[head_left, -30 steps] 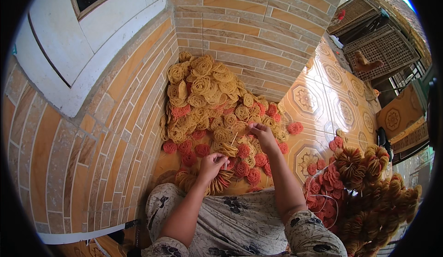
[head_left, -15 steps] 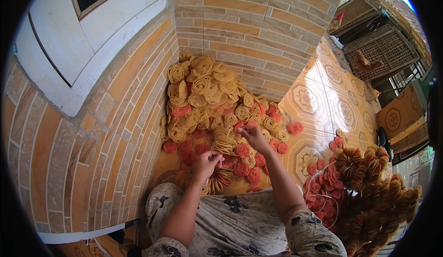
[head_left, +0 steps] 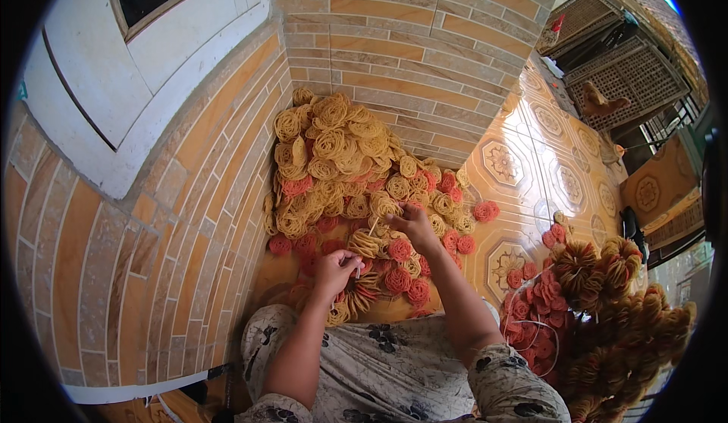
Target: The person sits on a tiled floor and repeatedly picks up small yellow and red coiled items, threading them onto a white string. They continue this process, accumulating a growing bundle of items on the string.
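Observation:
A big heap of yellow coiled rings (head_left: 334,150) lies in the corner against the brick wall, with red coiled rings (head_left: 398,279) scattered along its near edge. My left hand (head_left: 335,267) is closed around the top of a strung stack of yellow rings (head_left: 356,294) resting near my lap. My right hand (head_left: 413,222) reaches forward to the heap's near edge and pinches a yellow ring (head_left: 381,207) there. A thin pale string (head_left: 371,229) runs between the two hands.
Strung bundles of yellow and red rings (head_left: 599,301) pile up on the patterned tile floor (head_left: 531,165) at my right. Brick walls (head_left: 409,51) close the corner ahead and to the left. Woven lattice panels (head_left: 629,81) stand at the far right.
My right hand has moved from beside my left hand out to the heap and taken a yellow ring. My left hand has stayed on the strung stack.

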The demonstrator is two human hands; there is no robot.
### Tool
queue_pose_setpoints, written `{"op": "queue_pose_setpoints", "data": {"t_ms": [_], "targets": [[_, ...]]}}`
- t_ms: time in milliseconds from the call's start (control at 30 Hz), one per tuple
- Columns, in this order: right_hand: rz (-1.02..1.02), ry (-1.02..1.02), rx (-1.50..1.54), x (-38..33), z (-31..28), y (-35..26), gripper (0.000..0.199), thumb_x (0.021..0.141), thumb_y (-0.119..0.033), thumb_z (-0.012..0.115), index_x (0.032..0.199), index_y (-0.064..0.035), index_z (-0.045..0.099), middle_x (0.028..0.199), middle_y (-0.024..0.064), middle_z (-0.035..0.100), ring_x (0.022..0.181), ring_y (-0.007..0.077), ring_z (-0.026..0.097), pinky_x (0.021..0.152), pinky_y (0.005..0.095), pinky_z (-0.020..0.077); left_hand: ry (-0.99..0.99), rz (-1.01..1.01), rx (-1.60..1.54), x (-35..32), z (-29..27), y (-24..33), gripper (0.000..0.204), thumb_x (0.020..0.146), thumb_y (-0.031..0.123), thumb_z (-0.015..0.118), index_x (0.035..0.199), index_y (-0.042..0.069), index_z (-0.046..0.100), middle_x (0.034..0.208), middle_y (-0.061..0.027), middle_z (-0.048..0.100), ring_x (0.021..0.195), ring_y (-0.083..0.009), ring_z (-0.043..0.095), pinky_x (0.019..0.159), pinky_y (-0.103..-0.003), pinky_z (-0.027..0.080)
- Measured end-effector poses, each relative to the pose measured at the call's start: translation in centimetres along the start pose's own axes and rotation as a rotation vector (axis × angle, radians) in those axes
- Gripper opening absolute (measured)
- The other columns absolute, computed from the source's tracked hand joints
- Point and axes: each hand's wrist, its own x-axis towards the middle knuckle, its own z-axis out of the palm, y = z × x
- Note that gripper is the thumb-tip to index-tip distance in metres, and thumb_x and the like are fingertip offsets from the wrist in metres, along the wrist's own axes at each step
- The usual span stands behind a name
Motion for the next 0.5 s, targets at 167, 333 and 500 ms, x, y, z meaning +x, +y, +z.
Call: {"op": "queue_pose_setpoints", "data": {"t_ms": [167,333,500], "targets": [[0.008,-0.046,0.029,-0.9,-0.4,-0.9,0.041,0.084,-0.013,0.071,0.116,0.0069,0.053,0.094,0.0083,0.065,0.083,0.0154,0.063,0.076,0.0289,0.0511,-0.017,-0.009,0.035,-0.3,0.4,0.5,0.021,0.091,0.017,0.063,0.097,-0.003,0.064,0.085,-0.0071,0.071,0.074,-0.0111,0.066,0.067,-0.026,0.049],[-0.070,-0.047,-0.146,-1.5,0.7,-1.9,0.044,0.084,-0.014,0.072,0.117,0.0064,0.052,0.096,0.0080,0.066,0.086,0.0171,0.064,0.077,0.0305,0.0509,-0.022,-0.023,0.046,-0.2,0.4,0.4,0.023,0.090,0.021,0.064,0.097,-0.001,0.065,0.084,-0.0061,0.072,0.074,-0.0105,0.066,0.067,-0.026,0.049],[-0.181,0.013,-0.600,-2.7,1.5,-4.2,0.039,0.084,-0.011,0.070,0.116,0.0054,0.054,0.101,0.0087,0.066,0.090,0.0188,0.064,0.079,0.0318,0.0509,-0.028,0.018,0.093,0.0,0.3,0.0,0.023,0.090,0.022,0.064,0.097,-0.001,0.066,0.085,-0.0061,0.072,0.074,-0.0100,0.066,0.068,-0.026,0.049]]}}
